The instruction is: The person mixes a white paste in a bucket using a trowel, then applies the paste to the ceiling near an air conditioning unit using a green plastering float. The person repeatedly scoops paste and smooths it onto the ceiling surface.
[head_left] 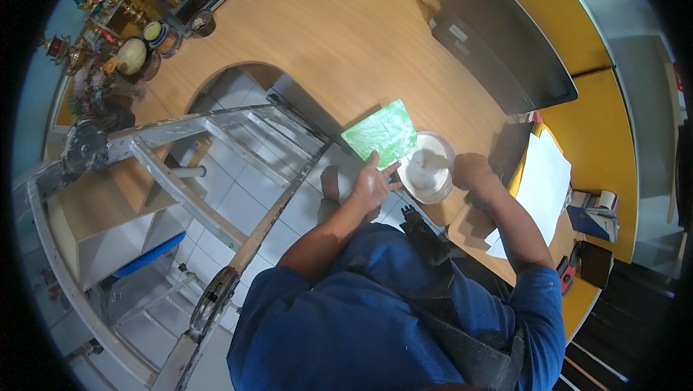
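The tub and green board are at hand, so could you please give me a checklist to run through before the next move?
1. Board held by the left hand: ok.
2. White contents in the tub: ok.
3. Tub fully supported by the desk: cannot tell.
4. Tool in the right hand: cannot tell.
5. Papers clear of the right forearm: not ok, it crosses over them in view.

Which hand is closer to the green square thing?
The left hand: its thumb touches the lower edge of the green square thing. The right hand is farther away, beside the right side of the round tub.
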A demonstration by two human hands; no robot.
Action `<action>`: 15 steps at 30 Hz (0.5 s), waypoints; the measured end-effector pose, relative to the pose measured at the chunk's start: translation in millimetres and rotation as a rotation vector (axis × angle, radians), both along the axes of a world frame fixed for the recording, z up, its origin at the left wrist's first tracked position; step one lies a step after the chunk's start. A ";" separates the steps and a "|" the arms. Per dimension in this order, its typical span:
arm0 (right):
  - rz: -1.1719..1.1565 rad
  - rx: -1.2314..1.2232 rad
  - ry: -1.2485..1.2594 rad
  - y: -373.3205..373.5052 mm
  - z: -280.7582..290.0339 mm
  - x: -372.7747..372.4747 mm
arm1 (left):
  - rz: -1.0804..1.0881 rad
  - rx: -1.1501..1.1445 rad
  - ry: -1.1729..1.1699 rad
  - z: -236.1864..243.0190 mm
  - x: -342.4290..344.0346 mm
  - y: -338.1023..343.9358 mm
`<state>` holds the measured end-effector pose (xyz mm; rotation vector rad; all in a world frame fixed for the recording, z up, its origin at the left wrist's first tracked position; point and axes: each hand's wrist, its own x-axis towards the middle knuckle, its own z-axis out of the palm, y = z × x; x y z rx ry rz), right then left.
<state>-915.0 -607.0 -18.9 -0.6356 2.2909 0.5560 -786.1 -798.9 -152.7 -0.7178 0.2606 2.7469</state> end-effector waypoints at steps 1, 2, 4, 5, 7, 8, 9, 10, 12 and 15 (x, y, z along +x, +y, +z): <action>-0.030 -0.021 0.080 -1.0 2.1 -2.2 | -0.002 0.017 0.023 -1.3 -0.1 0.1; -0.065 -0.079 0.101 -6.2 0.0 1.6 | -0.011 0.031 0.036 -3.0 0.0 -1.3; -0.002 -0.127 0.015 -16.2 -4.0 15.2 | -0.018 0.048 0.064 -6.0 0.1 -2.7; 0.016 -0.140 -0.070 -20.2 -5.3 22.6 | -0.033 0.056 0.071 -7.0 0.5 -3.4; 0.074 -0.055 -0.027 -19.0 0.4 28.9 | -0.040 0.040 0.054 -7.7 0.5 -5.0; 0.086 -0.007 0.001 -14.6 7.4 25.7 | -0.045 0.032 0.059 -7.5 0.5 -5.6; 0.076 0.097 0.030 -8.4 15.1 19.5 | -0.052 0.025 0.058 -6.6 0.7 -6.2; 0.084 0.090 0.056 -2.9 23.1 10.9 | -0.061 0.020 0.065 -5.4 1.0 -6.2; 0.048 0.042 0.053 4.4 34.1 -7.6 | -0.052 0.046 0.058 -2.4 1.3 -6.8; 0.091 0.012 0.146 3.7 34.9 -18.4 | -0.005 0.090 0.040 1.7 1.9 -9.0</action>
